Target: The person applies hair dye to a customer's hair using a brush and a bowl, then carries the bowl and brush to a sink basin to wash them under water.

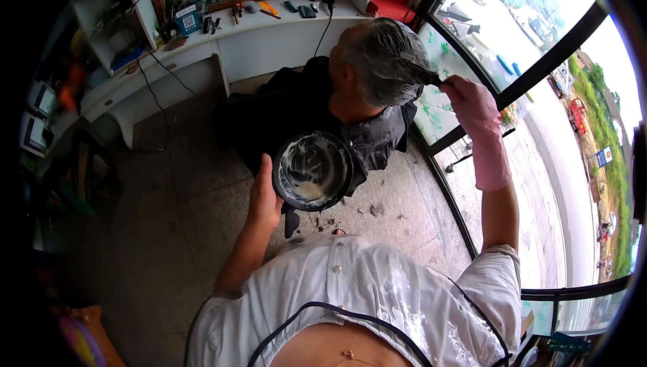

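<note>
My left hand is bare and grips a black bowl by its left side, thumb up along the rim. Whitish cream coats the inside of the bowl. On my right hand is a pink glove. Its fingers are closed around the handle of a dark tint brush, whose head touches the hair of a seated person. That hair is wet-looking and streaked with pale cream. A black cape covers the person's body.
A white counter beneath a mirror holds combs, clippers and a QR-code stand. A black cord hangs from it. Glass panes in a dark frame stand close on the right. Hair clippings lie on the floor.
</note>
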### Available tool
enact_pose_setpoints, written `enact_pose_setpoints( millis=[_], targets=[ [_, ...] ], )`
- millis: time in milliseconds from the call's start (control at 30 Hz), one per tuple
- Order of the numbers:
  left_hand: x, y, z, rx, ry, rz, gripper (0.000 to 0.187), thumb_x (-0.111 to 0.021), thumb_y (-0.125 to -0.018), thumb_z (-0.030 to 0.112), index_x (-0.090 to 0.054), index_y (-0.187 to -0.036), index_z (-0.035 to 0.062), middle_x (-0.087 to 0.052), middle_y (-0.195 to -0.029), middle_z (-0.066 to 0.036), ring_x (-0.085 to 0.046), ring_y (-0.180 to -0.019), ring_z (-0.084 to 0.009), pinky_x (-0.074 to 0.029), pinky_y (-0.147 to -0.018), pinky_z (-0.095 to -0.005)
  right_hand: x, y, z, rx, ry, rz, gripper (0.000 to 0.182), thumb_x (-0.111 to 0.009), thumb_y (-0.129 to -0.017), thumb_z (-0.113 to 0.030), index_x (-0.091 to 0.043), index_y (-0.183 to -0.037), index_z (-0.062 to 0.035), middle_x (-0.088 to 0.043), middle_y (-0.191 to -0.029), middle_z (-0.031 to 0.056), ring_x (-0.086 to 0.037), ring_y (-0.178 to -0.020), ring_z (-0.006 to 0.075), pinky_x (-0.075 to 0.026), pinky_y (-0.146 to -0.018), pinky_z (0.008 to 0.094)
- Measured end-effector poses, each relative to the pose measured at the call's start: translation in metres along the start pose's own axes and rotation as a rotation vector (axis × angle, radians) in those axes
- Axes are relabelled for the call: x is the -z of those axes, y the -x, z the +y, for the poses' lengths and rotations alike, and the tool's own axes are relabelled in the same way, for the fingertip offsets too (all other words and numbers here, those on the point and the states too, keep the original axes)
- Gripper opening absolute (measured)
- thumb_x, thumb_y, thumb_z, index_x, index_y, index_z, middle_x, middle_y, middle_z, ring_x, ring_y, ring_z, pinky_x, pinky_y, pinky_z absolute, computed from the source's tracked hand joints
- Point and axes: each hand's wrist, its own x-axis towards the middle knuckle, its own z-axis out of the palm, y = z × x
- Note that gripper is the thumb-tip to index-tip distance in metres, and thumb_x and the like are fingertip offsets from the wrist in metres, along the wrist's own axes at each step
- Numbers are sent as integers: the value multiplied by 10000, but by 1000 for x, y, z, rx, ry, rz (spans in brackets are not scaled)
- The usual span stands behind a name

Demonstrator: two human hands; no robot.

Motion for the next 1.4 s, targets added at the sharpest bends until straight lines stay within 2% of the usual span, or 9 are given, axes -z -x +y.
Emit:
enact_pose_setpoints(
  millis=[167,533,567,600,700,733,833,1067,1400],
  targets=[
    [-2,1,5,30,-25,-68,489,-457,-847,483,-541,-1050,46,-599,-999,-45,-565,-917,-131,-463,-787,-264,-25,11,-19,177,-154,97,164,-552,-790,-206,-612,-873,-78,-595,-744,141,-583,-694,315,-453,-596,364],
    [4,-4,4,105,-38,-21,494,-484,-818,519,-547,-1034,79,-606,-971,-16,-569,-882,-114,-462,-756,-249,-45,34,-14,75,-237,111,163,-562,-780,-194,-614,-873,-70,-609,-782,117,-593,-725,281,-461,-642,327],
    [-1,-2,6,85,-76,31,470,-434,-836,538,-573,-892,93,-606,-811,25,-571,-716,-49,-463,-568,-177,-55,34,-22,153,-224,154,150,-574,-773,-143,-609,-891,-57,-605,-776,117,-592,-719,272,-454,-638,302],
    [-1,-2,9,96,-80,30,470,-434,-836,538,-573,-892,93,-606,-811,25,-571,-716,-49,-463,-568,-177,-63,33,-28,132,-203,92,158,-565,-776,-144,-606,-903,-59,-605,-820,122,-586,-759,290,-452,-661,318],
    [3,-7,5,70,-67,-63,491,-428,-838,538,-564,-925,74,-609,-839,4,-579,-738,-67,-472,-622,-192,-71,34,-13,64,-145,88,163,-560,-782,-151,-608,-905,-56,-601,-819,127,-582,-754,288,-448,-651,326],
    [3,-5,5,70,-24,-79,502,-455,-844,492,-549,-1049,43,-600,-1006,-48,-570,-906,-136,-464,-788,-265,-66,38,-7,46,-125,75,163,-558,-786,-151,-608,-905,-52,-600,-811,131,-581,-746,286,-446,-644,326],
    [4,-8,1,60,-26,-95,529,-432,-854,494,-532,-1088,30,-581,-1055,-68,-553,-966,-158,-449,-837,-300,-62,44,-7,82,-193,113,158,-549,-803,-148,-599,-899,-34,-597,-786,137,-579,-710,283,-439,-624,316],
    [-4,-4,6,50,-20,-28,523,-419,-859,497,-531,-1051,24,-602,-988,-68,-582,-900,-149,-482,-779,-280,-104,35,-29,33,-60,192,160,-548,-813,-184,-582,-936,-88,-600,-778,141,-591,-699,313,-457,-589,346],
    [7,-8,-4,54,2,-15,546,-415,-867,479,-510,-1121,4,-549,-1115,-81,-514,-1019,-162,-398,-892,-305,-131,32,-33,75,-15,197,104,-549,-802,-172,-549,-874,-97,-581,-713,116,-582,-638,313,-447,-530,383]
  ],
)
